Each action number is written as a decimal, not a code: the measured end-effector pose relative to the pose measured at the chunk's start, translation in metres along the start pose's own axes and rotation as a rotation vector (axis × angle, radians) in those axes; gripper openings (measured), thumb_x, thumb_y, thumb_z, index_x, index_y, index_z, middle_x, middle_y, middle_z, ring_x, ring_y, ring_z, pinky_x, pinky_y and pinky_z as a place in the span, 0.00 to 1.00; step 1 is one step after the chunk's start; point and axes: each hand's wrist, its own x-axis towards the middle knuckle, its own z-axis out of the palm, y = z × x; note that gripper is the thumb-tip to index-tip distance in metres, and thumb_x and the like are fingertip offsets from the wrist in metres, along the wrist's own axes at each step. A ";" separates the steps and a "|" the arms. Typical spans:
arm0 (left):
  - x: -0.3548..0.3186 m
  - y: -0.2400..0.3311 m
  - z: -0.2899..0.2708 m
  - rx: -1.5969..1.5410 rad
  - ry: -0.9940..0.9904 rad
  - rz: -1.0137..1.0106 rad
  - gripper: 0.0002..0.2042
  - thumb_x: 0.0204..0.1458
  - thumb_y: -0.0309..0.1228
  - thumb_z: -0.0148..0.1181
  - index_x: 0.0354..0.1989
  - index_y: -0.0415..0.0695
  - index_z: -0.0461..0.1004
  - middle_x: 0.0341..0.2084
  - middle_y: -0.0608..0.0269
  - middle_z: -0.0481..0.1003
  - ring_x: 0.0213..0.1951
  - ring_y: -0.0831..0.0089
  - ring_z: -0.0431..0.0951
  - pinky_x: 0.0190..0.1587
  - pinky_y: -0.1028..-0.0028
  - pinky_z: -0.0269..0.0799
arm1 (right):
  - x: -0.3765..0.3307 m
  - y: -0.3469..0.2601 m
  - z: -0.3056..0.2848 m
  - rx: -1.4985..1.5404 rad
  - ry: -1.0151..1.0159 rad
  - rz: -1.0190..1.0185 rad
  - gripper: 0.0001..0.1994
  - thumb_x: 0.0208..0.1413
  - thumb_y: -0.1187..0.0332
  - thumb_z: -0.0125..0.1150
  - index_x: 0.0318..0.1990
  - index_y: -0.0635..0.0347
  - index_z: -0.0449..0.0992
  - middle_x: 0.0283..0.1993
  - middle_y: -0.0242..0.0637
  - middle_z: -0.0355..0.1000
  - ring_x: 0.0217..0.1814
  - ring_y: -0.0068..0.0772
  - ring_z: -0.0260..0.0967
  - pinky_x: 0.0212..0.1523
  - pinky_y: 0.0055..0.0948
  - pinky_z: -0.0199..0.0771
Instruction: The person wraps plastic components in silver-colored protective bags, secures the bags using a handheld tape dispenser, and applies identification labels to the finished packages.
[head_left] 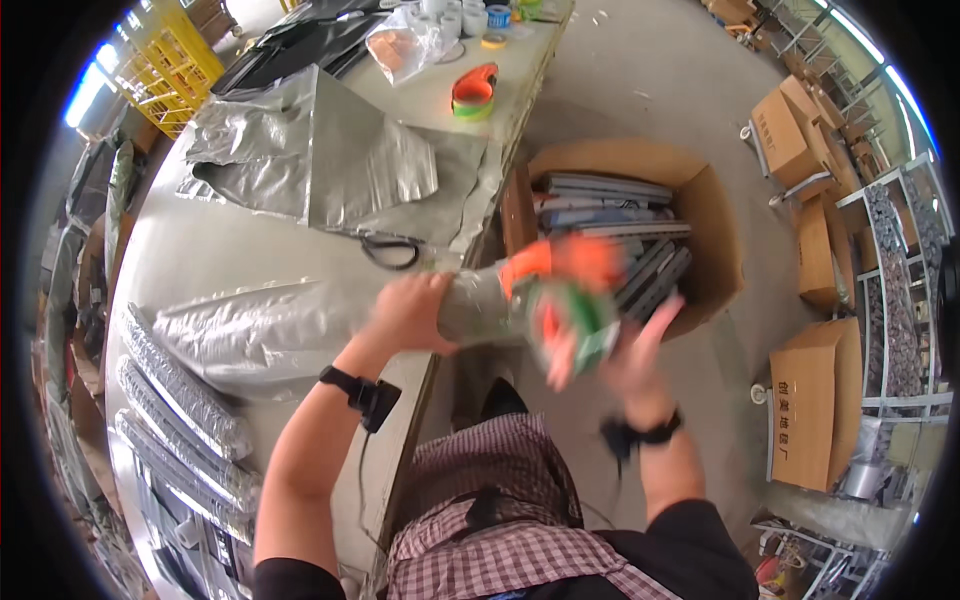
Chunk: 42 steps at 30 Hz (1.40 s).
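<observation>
A long package in grey plastic film (270,335) lies across the table, its narrowed end jutting past the table edge. My left hand (412,312) is wrapped round that end. Beside it, over the gap between table and carton, my right hand (640,368) holds an orange tape dispenser (565,262) with a green-cored roll of clear tape (592,328). The dispenser meets the package's end; motion blurs it and the right fingers. A black looped handle (390,252), perhaps of scissors, pokes out from under a grey plastic sheet (370,165) beyond my left hand.
Several silver-wrapped bundles (185,385) lie at the table's left. A second orange tape dispenser (474,92) and a clear bag (402,48) sit farther back. An open carton (715,215) of long grey pieces stands right of the table. Cartons (815,400) and a metal rack (905,405) line the right.
</observation>
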 end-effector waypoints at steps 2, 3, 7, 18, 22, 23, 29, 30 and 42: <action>0.013 -0.029 0.011 -0.004 0.372 -0.010 0.45 0.18 0.48 0.72 0.51 0.42 0.64 0.40 0.54 0.73 0.42 0.58 0.74 0.45 0.63 0.70 | -0.039 0.084 0.003 -0.093 0.515 0.214 0.57 0.36 0.20 0.25 0.63 0.63 0.53 0.49 0.54 0.68 0.42 0.44 0.73 0.47 0.40 0.71; 0.014 -0.005 0.002 0.007 0.186 -0.018 0.45 0.18 0.48 0.72 0.52 0.43 0.64 0.41 0.54 0.72 0.43 0.58 0.74 0.45 0.64 0.70 | -0.083 0.135 -0.043 -0.012 0.723 0.339 0.55 0.38 0.21 0.25 0.62 0.63 0.54 0.50 0.52 0.68 0.45 0.42 0.71 0.47 0.40 0.71; -0.015 0.030 0.046 -0.011 0.106 0.378 0.46 0.19 0.50 0.71 0.54 0.44 0.63 0.44 0.55 0.71 0.46 0.60 0.73 0.48 0.66 0.69 | -0.044 0.108 -0.139 0.114 0.777 0.313 0.53 0.41 0.22 0.19 0.50 0.66 0.70 0.33 0.41 0.73 0.35 0.34 0.70 0.41 0.37 0.73; 0.023 -0.005 0.004 -0.025 0.223 0.008 0.46 0.21 0.50 0.70 0.55 0.41 0.62 0.45 0.54 0.71 0.48 0.60 0.71 0.49 0.67 0.68 | -0.094 0.086 0.064 -0.354 0.721 0.135 0.40 0.50 0.33 0.41 0.52 0.67 0.64 0.37 0.45 0.71 0.23 0.29 0.69 0.28 0.29 0.72; 0.026 -0.003 0.007 -0.005 0.246 0.015 0.46 0.22 0.49 0.70 0.55 0.40 0.62 0.44 0.54 0.71 0.48 0.60 0.71 0.49 0.67 0.68 | -0.084 0.088 0.026 -0.179 0.942 0.290 0.21 0.59 0.51 0.46 0.36 0.66 0.68 0.16 0.38 0.66 0.13 0.28 0.64 0.18 0.27 0.68; 0.028 -0.005 0.009 -0.012 0.279 0.064 0.46 0.22 0.49 0.70 0.55 0.40 0.62 0.44 0.54 0.71 0.47 0.59 0.71 0.49 0.67 0.68 | -0.080 0.085 0.014 -0.264 0.985 0.339 0.21 0.58 0.52 0.48 0.33 0.65 0.68 0.15 0.37 0.65 0.12 0.28 0.63 0.16 0.26 0.67; 0.025 -0.004 0.000 -0.033 0.237 0.014 0.49 0.23 0.51 0.70 0.58 0.41 0.59 0.53 0.51 0.65 0.55 0.58 0.65 0.55 0.63 0.62 | -0.040 0.049 0.021 -1.181 0.621 1.215 0.22 0.56 0.50 0.46 0.32 0.62 0.75 0.24 0.48 0.73 0.16 0.31 0.71 0.19 0.29 0.71; 0.024 0.001 0.001 -0.028 0.248 0.049 0.49 0.23 0.51 0.70 0.58 0.41 0.59 0.53 0.51 0.65 0.55 0.58 0.65 0.55 0.63 0.62 | -0.076 0.069 -0.007 -1.315 0.406 1.269 0.24 0.54 0.46 0.45 0.36 0.59 0.76 0.26 0.53 0.74 0.17 0.32 0.72 0.21 0.29 0.72; 0.047 0.051 0.077 0.706 0.619 0.449 0.24 0.51 0.42 0.46 0.58 0.55 0.63 0.64 0.68 0.52 0.66 0.69 0.45 0.66 0.57 0.41 | 0.173 -0.020 -0.093 -2.070 0.291 0.057 0.18 0.47 0.54 0.61 0.32 0.62 0.71 0.20 0.43 0.71 0.24 0.46 0.71 0.28 0.39 0.70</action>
